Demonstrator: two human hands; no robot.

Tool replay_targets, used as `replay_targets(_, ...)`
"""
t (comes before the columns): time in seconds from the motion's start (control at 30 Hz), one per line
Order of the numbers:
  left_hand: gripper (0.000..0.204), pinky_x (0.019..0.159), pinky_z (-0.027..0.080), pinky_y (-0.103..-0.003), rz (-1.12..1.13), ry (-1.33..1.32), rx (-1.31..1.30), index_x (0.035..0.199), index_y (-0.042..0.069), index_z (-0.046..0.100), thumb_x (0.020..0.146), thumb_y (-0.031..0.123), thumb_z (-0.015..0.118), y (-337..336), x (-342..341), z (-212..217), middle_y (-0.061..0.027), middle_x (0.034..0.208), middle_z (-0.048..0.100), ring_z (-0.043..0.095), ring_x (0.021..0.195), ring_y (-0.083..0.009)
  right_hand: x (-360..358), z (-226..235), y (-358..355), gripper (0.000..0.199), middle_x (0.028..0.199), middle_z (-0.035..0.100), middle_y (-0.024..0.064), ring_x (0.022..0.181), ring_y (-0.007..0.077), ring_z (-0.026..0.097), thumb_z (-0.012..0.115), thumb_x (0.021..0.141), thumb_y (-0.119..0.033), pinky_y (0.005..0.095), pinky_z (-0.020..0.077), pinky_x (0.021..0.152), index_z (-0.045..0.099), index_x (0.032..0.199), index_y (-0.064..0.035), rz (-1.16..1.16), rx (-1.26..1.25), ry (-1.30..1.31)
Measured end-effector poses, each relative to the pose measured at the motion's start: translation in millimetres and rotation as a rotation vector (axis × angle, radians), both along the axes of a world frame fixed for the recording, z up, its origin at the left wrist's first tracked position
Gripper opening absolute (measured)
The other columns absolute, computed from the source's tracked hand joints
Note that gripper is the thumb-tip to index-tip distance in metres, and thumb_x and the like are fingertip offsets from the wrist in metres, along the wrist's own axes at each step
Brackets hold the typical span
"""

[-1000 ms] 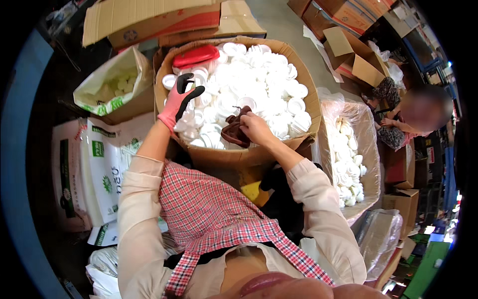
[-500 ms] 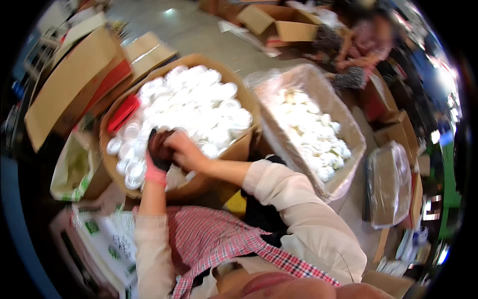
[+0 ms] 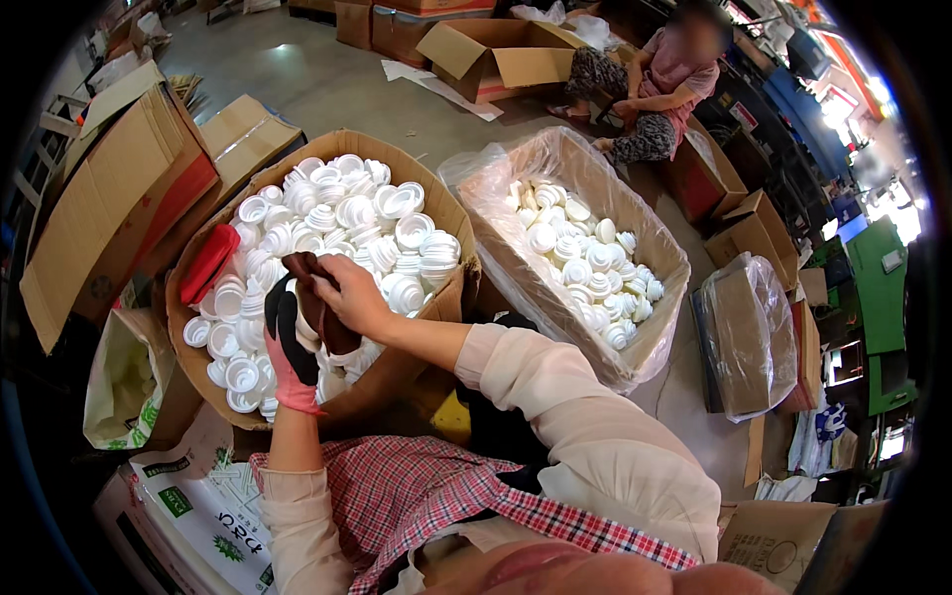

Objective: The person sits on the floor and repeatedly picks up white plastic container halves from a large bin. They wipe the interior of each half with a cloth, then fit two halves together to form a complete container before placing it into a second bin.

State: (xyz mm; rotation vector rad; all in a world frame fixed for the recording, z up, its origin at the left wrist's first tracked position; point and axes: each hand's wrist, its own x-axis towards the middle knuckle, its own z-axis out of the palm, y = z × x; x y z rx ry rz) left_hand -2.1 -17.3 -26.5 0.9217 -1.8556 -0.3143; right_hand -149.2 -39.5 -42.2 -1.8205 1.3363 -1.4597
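My left hand [image 3: 290, 342], in a pink and black glove, is closed over the large carton. A white plastic piece [image 3: 305, 329] shows in part between its fingers and a brown cloth [image 3: 327, 309]; the grip is partly hidden. My bare right hand [image 3: 355, 297] pinches the brown cloth, which hangs down against the gloved hand. Below both hands, the round-sided cardboard carton [image 3: 448, 178] is heaped with white ribbed plastic pieces [image 3: 347, 213]. On the heap's left side lies a red folded item [image 3: 210, 263].
A plastic-lined carton [image 3: 645, 238] with more white pieces [image 3: 585, 263] stands to the right. Tall cardboard flaps [image 3: 109, 198] rise at the left, above an open white bag [image 3: 129, 382]. A seated person [image 3: 674, 74] is at the far right, near an open box [image 3: 496, 59].
The view has shifted and become sharper. Both hands remain together over the carton, with the brown cloth now hanging more plainly from my right hand.
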Motion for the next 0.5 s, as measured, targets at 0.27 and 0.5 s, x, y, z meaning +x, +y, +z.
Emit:
replay_targets(0.27, 0.035, 0.094, 0.038, -0.030, 0.052, 0.561, 0.403, 0.118, -0.004, 0.054, 0.090, 0.017, 0.058, -23.9, 6.2, -29.3, -0.0115, 0.116, 0.058, 0.052, 0.107, -0.0190, 13.5, -13.4, 29.0, 0.020, 0.084, 0.068, 0.0092, 0.079, 0.0113, 0.061, 0.056, 0.085, -0.013, 0.0280, 0.0478, 0.076, 0.065, 0.100, -0.0027, 0.557, 0.552, -0.125)
replay_targets(0.5, 0.041, 0.091, 0.042, -0.031, 0.297, 0.765, 0.690, 0.126, 0.001, 0.049, 0.098, 0.030, 0.043, -66.0, 67.8, -76.4, -0.0065, 0.113, 0.055, 0.053, 0.100, -0.0168, -20.3, 13.8, 6.0, 0.017, 0.090, 0.061, 0.0013, 0.084, 0.0086, 0.054, 0.055, 0.092, -0.015, 0.0257, 0.0445, 0.079, 0.061, 0.104, -0.0040, 0.616, 0.322, -0.568)
